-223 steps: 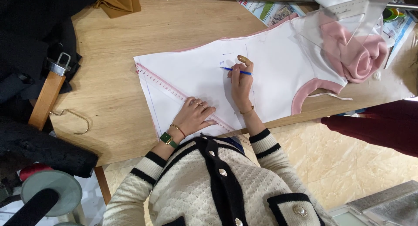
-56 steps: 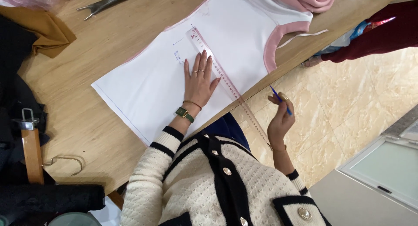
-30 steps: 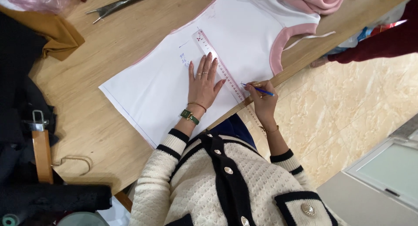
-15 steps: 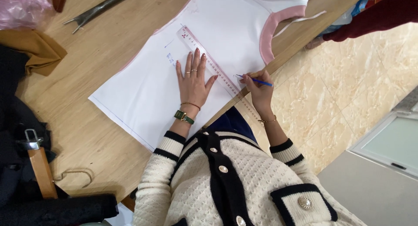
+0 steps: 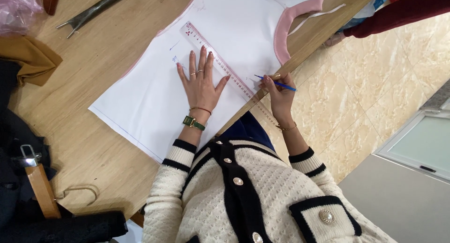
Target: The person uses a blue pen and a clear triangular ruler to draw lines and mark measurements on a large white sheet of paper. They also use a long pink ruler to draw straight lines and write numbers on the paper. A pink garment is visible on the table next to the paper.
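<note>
A white fabric piece (image 5: 154,97) with pink trim lies flat on the wooden table (image 5: 93,149). A clear ruler (image 5: 220,67) with red markings runs diagonally across it. My left hand (image 5: 200,83) lies flat, fingers spread, pressing the fabric with fingertips at the ruler's edge. My right hand (image 5: 277,93) grips a blue pen (image 5: 276,83), whose tip touches the fabric beside the ruler near the table edge. Small blue marks show on the fabric above my left hand.
Large metal shears (image 5: 93,11) lie at the top left, near a pink plastic bag (image 5: 18,8) and mustard cloth (image 5: 28,60). Dark garments and a wooden hanger (image 5: 42,189) sit at the left. Another person's dark red sleeve (image 5: 398,11) is at the top right.
My right hand has come up from beside the table with the pen and set its tip at the ruler. My left hand stayed flat on the fabric. The view shifted slightly.
</note>
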